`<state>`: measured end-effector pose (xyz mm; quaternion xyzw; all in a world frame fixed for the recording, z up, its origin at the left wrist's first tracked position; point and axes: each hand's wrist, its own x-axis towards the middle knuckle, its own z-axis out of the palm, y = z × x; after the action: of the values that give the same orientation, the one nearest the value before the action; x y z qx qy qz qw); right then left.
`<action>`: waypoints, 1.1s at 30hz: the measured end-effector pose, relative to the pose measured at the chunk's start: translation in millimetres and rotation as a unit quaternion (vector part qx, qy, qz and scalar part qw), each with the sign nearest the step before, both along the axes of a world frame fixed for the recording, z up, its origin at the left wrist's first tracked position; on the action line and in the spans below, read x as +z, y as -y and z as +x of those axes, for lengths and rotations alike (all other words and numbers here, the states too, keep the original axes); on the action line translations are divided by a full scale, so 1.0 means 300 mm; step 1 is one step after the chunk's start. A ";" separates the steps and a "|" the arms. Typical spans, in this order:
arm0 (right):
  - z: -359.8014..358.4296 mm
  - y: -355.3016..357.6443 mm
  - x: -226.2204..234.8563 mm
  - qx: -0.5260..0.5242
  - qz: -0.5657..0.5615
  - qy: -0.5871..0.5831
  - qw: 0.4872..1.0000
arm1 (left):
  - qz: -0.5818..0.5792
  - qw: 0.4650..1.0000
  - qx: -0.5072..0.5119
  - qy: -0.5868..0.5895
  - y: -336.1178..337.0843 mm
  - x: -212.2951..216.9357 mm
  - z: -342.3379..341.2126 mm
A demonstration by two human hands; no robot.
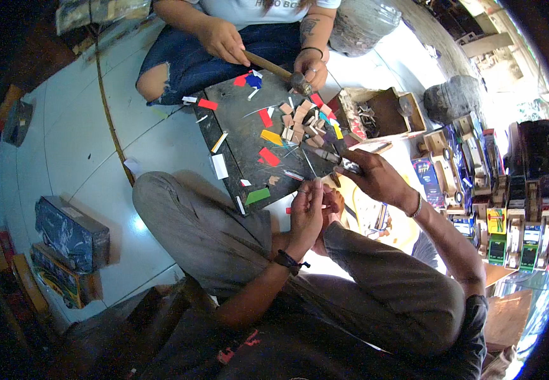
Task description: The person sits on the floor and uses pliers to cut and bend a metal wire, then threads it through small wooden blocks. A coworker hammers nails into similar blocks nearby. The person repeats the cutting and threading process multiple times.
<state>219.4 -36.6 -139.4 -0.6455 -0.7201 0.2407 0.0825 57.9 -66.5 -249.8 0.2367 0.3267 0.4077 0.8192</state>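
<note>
My left hand (pixel 308 212) is at the near edge of a dark work board (pixel 233 120), fingertips pinched together. A thin pale strip (pixel 310 164) runs up from those fingertips, but what they grip is too small to tell. In my right hand (pixel 379 180) is a long dark-and-silver hand tool (pixel 332 158), its tip pointing left over the board; its exact kind is unclear. Beyond that tip lies a heap of small tan wooden pieces (pixel 298 120). Red strips (pixel 268 156), a yellow piece (pixel 272 137), a green piece (pixel 257 196) and a white piece (pixel 220 166) are scattered around.
Across the board, a person's hand (pixel 223 41) holds a wooden-handled hammer (pixel 268 65); their other hand (pixel 311 68) is beside its head. An open box (pixel 407 130) with small metal bits stands to the right. Stacked packages (pixel 71 234) sit on the tiles at left.
</note>
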 end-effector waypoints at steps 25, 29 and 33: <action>0.005 0.079 -0.014 -0.013 -0.155 -0.030 0.987 | -0.031 0.999 0.017 -0.017 0.006 0.007 -0.001; 0.005 0.082 -0.034 -0.003 -0.127 -0.039 0.991 | -0.041 0.999 0.017 -0.014 0.008 0.003 0.001; 0.009 0.078 -0.041 -0.002 -0.125 -0.027 0.992 | -0.042 0.999 0.012 -0.017 0.008 -0.005 0.003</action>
<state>222.2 -60.1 -151.7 -0.6454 -0.6807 0.3459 0.0211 59.0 -68.9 -251.2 0.2055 0.3603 0.3990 0.8178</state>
